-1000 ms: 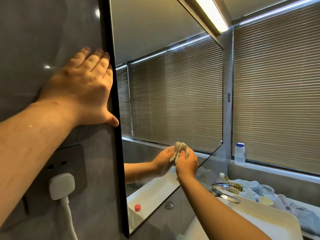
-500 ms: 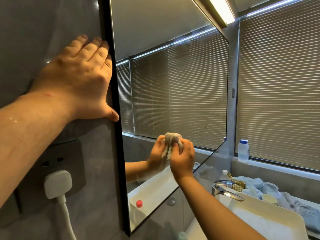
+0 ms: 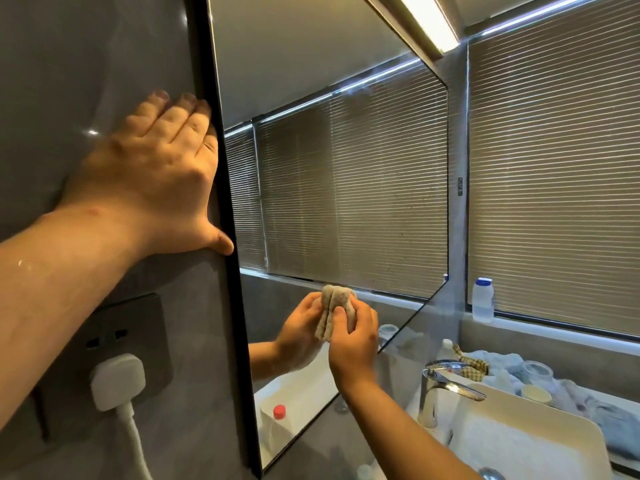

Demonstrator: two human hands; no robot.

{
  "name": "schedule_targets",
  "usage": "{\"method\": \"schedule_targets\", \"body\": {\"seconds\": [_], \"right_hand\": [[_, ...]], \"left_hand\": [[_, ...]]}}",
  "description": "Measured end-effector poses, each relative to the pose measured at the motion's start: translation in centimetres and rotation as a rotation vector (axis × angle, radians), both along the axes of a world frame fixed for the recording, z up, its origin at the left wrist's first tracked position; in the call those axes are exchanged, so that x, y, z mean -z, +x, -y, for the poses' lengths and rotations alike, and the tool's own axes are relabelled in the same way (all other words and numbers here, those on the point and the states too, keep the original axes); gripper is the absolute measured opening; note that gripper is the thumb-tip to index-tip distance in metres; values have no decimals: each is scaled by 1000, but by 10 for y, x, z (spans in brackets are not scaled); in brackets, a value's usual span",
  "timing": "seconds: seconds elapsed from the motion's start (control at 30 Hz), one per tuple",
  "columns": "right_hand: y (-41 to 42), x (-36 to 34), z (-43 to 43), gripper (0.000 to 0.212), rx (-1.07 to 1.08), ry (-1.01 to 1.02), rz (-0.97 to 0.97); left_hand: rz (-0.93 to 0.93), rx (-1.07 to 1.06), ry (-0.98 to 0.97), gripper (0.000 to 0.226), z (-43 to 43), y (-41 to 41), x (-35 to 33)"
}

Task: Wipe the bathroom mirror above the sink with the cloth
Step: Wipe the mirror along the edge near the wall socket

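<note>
While the left hand (image 3: 156, 174) lies flat, the right hand (image 3: 353, 344) presses the bunched cloth (image 3: 337, 311) against the mirror (image 3: 346, 188).

A white plug (image 3: 117, 380) is seated in a dark wall socket (image 3: 138, 327). A blue-capped bottle (image 3: 482, 299) is stood on the sill, beside closed blinds (image 3: 554, 168); a chrome tap (image 3: 446, 386) is seen below.

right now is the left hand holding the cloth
No, the left hand lies flat and empty on the wall by the mirror frame, while the right hand presses the cloth to the glass.

Grey tiled wall (image 3: 86, 46) w/ socket (image 3: 135, 344), slatted window blinds (image 3: 554, 168), ceiling strip light (image 3: 426, 19) on.
</note>
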State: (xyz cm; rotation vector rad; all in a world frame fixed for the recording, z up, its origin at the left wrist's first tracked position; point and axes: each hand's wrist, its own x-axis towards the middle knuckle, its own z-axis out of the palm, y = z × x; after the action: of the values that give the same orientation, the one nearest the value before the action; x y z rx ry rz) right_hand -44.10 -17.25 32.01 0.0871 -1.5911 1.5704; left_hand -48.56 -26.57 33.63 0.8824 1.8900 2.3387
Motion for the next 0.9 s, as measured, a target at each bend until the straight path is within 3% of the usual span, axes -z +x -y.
{"method": "schedule_targets", "body": {"seconds": [0.17,0.3,0.4,0.6,0.73,0.9], "right_hand": [[-7,-17,2,26,20,-40,7],[-27,-35,-13,25,109,-56,134],[-34,-40,-21,22,129,-59,204],[-18,-30,-7,38,139,-3,80],[-16,-26,-2,30,148,17,-59],[-34,-32,-13,28,162,10,-76]], "left_hand": [[-24,6,67,47,-6,0,-16],[-8,13,-53,31,-25,14,-50],[-14,64,-99,36,-32,12,-56],[-8,84,42,42,-16,-9,-34],[-57,53,118,42,-15,-12,-28],[-92,8,127,40,-34,-29,-26]]}}
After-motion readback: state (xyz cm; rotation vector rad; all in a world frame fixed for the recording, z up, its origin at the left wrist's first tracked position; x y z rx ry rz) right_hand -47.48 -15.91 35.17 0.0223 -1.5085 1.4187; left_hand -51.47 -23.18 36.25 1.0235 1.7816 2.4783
